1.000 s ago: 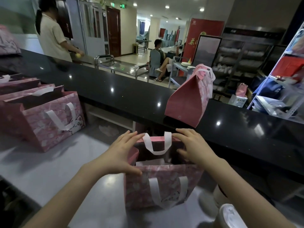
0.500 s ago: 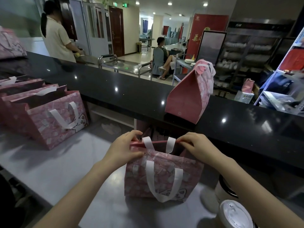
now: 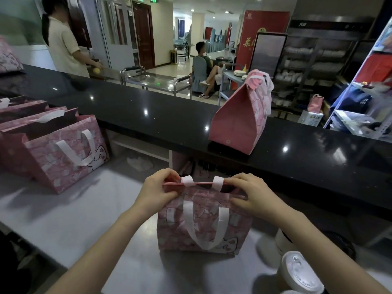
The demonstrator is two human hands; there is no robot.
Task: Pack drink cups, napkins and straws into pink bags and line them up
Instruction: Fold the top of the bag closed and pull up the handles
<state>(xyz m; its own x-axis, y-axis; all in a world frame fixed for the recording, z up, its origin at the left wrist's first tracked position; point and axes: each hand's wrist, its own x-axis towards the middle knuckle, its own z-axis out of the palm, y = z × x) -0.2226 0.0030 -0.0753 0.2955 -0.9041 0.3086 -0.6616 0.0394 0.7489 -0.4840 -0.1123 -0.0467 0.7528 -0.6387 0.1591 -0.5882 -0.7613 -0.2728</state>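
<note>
Fingers of left hand and right hand now pinch shut the pink bag, gaping a second ago.

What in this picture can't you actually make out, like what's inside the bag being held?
Head view only.
1. Inside the pink bag: the left hand and right hand pinch its top together.
2. Inside the closed bag on the black counter: its folded top hides it.
3. The lidded cup: cut off by the bottom edge.
4. The row of bags: the left edge cuts them, number unclear.
</note>
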